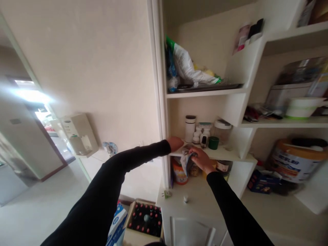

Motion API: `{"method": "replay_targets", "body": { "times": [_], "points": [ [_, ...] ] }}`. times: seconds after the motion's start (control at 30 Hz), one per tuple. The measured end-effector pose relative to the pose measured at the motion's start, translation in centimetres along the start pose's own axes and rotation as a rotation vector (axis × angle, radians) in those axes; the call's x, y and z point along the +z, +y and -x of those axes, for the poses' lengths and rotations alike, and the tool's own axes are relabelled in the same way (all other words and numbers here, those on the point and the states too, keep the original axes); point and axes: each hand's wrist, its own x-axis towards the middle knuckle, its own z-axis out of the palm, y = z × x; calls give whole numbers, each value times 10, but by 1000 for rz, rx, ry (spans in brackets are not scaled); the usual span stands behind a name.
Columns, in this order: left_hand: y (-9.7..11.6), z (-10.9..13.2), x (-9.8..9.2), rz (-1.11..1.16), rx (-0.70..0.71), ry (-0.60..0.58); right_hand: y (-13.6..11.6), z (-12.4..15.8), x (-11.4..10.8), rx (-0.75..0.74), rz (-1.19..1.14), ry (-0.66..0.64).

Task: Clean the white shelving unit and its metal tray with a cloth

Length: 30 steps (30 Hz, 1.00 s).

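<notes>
Both my arms, in black sleeves, reach up to a white shelf (pixel 225 155). My left hand (pixel 175 143) rests on the shelf's left front edge; its fingers are hidden behind it. My right hand (pixel 202 159) is closed around a crumpled grey-white packet or cloth (pixel 186 160) at the shelf's front edge. Just behind them on the shelf stand a white cylinder with a dark lid (pixel 190 128), small white bottles (pixel 202 135), a green cap (pixel 213 142) and a clear jar (pixel 222 130).
Above, another shelf carries a white and green bag (pixel 189 68) on a dark tray. To the right are a large tin (pixel 294 159), a bowl (pixel 303 107) and boxes. An orange jar (pixel 178 173) stands on the counter. Bottles in a box (pixel 146 218) sit on the floor.
</notes>
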Motion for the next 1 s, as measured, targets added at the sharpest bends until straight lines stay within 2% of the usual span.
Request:
{"method": "replay_targets", "body": {
  "times": [0.07,0.1,0.13,0.2,0.27,0.33,0.37,0.43,0.5,0.57,0.73,0.9,1.0],
  "points": [
    [2,5,-25,-51,30,19,-1,1,0,-3,-3,-6],
    [2,7,-42,-68,50,80,-2,1,0,-6,-7,-6],
    [0,8,-61,-78,74,187,-2,1,0,-7,-11,-5],
    [-7,2,-105,-42,133,495,0,1,1,-6,-26,2],
    [-19,-13,-148,32,169,783,2,0,2,-2,-44,9],
    [-31,-37,-183,103,160,931,5,-1,4,3,-52,18],
    [-36,-51,-196,120,137,946,7,-1,4,3,-52,23],
    [-45,-75,-210,141,39,874,9,-2,6,-1,-52,30],
    [-51,-92,-212,142,-44,764,11,-3,7,-6,-52,35],
    [-54,-101,-209,129,-62,692,13,-3,8,-15,-49,39],
    [-50,-104,-206,97,-40,600,15,-3,9,-44,-63,46],
    [-29,-106,-224,-20,-209,492,17,-2,7,-35,-61,53],
    [-16,-91,-224,-88,-219,579,19,-1,7,-30,-39,55]
  ]
}}
